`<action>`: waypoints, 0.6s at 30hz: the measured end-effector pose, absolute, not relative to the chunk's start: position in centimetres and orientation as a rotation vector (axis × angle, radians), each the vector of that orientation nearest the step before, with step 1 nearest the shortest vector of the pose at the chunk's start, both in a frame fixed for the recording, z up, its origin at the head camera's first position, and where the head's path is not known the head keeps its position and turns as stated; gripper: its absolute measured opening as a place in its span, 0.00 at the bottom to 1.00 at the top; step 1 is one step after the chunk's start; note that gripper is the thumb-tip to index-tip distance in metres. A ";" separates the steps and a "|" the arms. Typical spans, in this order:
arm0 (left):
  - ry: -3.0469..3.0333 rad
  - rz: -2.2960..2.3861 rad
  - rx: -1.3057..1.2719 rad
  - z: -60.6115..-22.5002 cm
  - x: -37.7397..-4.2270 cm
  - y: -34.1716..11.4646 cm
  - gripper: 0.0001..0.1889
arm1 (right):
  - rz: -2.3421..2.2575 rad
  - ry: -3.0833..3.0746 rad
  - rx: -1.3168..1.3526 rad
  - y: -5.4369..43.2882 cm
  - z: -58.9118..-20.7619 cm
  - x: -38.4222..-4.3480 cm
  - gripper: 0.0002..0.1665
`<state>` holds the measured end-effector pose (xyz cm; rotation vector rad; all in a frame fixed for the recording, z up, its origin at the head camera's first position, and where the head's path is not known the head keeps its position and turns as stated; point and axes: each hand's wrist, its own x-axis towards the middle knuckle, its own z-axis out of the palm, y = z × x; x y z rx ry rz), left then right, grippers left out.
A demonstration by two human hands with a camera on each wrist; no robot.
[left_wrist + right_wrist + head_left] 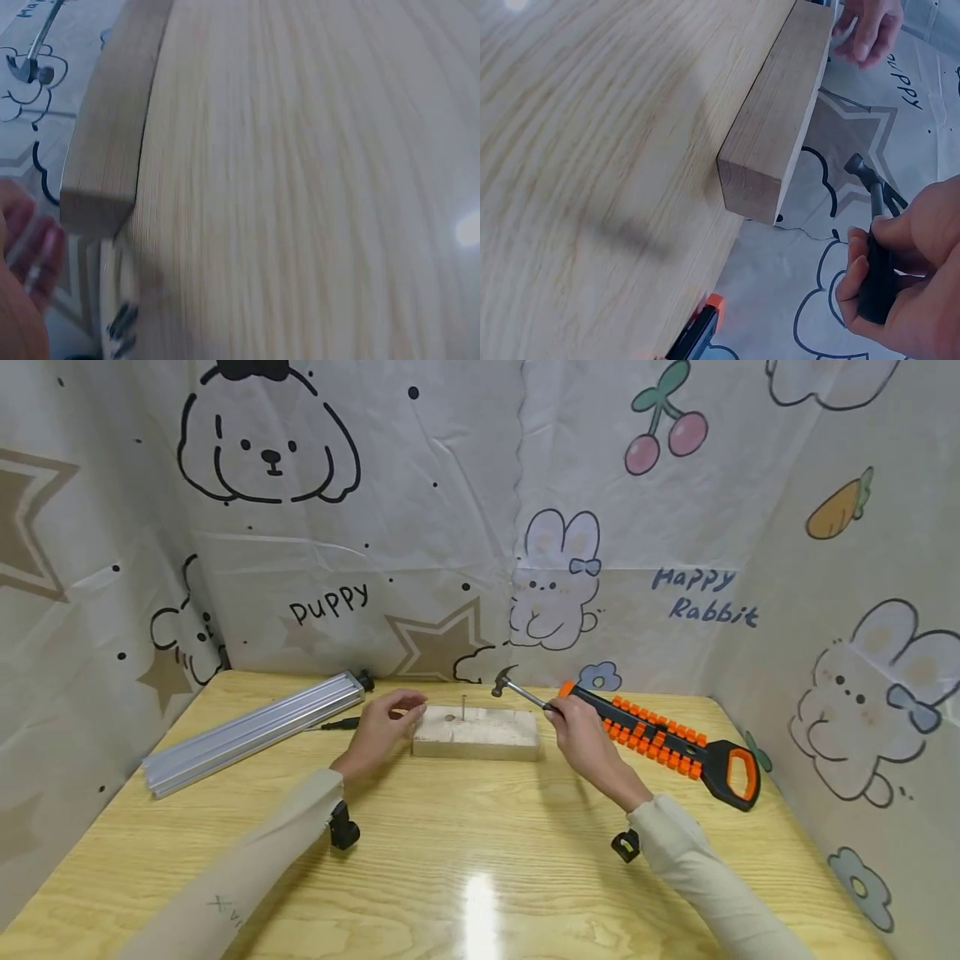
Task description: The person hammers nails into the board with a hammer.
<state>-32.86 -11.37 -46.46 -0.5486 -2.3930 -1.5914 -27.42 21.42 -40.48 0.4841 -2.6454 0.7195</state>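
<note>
A pale wooden block (476, 745) lies on the table, and a thin nail (463, 706) stands upright out of its top. Beside the nail is a dark round spot, perhaps a knot. My right hand (588, 739) grips the black handle of a small claw hammer (879, 281), whose head is up and to the right of the nail, apart from it. At the block's left end is my left hand (384, 727), fingers loosely bent and holding nothing. The left wrist view shows a gap between those fingers and the block (112, 127).
A long silver metal bar (255, 735) lies slanting at the left. Next to it is a thin tool with a black handle (341, 723). At the right lies a black strip with orange tabs and a loop handle (660, 739). Printed cloth (450, 527) surrounds the wooden table (420, 860).
</note>
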 end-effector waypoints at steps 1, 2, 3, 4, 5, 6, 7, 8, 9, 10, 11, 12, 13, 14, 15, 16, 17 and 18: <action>-2.407 -1.545 -0.526 -46.4 -32.8 -11.9 0.12 | 0.725 -2.658 0.472 21.4 -40.5 -27.4 0.09; -2.420 -1.504 -0.507 -46.3 -32.7 -12.5 0.12 | 0.729 -2.669 0.461 21.4 -40.5 -27.4 0.09; -2.433 -1.471 -0.484 -46.1 -32.5 -13.0 0.12 | 0.735 -2.677 0.454 21.4 -40.5 -27.4 0.09; -2.449 -1.434 -0.468 -46.0 -32.4 -13.4 0.11 | 0.739 -2.683 0.445 21.5 -40.5 -27.4 0.09; -2.465 -1.402 -0.458 -45.9 -32.3 -13.8 0.11 | 0.746 -2.688 0.438 21.6 -40.5 -27.3 0.09; -2.483 -1.375 -0.446 -45.8 -32.1 -14.2 0.11 | 0.751 -2.693 0.435 21.6 -40.6 -27.3 0.09; -2.501 -1.338 -0.439 -45.6 -31.9 -14.6 0.10 | 0.753 -2.698 0.435 21.7 -40.6 -27.3 0.09; -2.521 -1.302 -0.436 -45.5 -31.7 -15.0 0.10 | 0.756 -2.702 0.436 21.8 -40.6 -27.3 0.09; -2.541 -1.261 -0.431 -45.4 -31.5 -15.3 0.09 | 0.758 -2.706 0.435 21.9 -40.6 -27.3 0.08; -2.562 -1.219 -0.431 -45.3 -31.3 -15.7 0.08 | 0.760 -2.710 0.431 22.0 -40.6 -27.3 0.08; -2.582 -1.181 -0.432 -45.2 -31.1 -16.0 0.07 | 0.760 -2.712 0.428 22.1 -40.6 -27.4 0.08; -2.600 -1.146 -0.428 -45.1 -30.9 -16.2 0.06 | 0.761 -2.715 0.423 22.2 -40.6 -27.4 0.08; -2.618 -1.105 -0.427 -45.1 -30.8 -16.5 0.06 | 0.763 -2.718 0.417 22.2 -40.6 -27.4 0.08; -2.644 -1.078 -0.426 -45.0 -30.6 -16.8 0.06 | 0.762 -2.723 0.410 22.3 -40.6 -27.5 0.08; -2.673 -1.051 -0.427 -44.9 -30.5 -17.1 0.05 | 0.762 -2.729 0.402 22.4 -40.6 -27.5 0.08; -2.702 -1.026 -0.431 -44.9 -30.4 -17.4 0.06 | 0.761 -2.735 0.400 22.4 -40.6 -27.6 0.08; -2.735 -1.011 -0.428 -44.8 -30.3 -17.7 0.06 | 0.758 -2.743 0.399 22.5 -40.7 -27.6 0.08; -2.773 -1.000 -0.420 -44.8 -30.2 -17.9 0.07 | 0.759 -2.753 0.400 22.5 -40.8 -27.7 0.08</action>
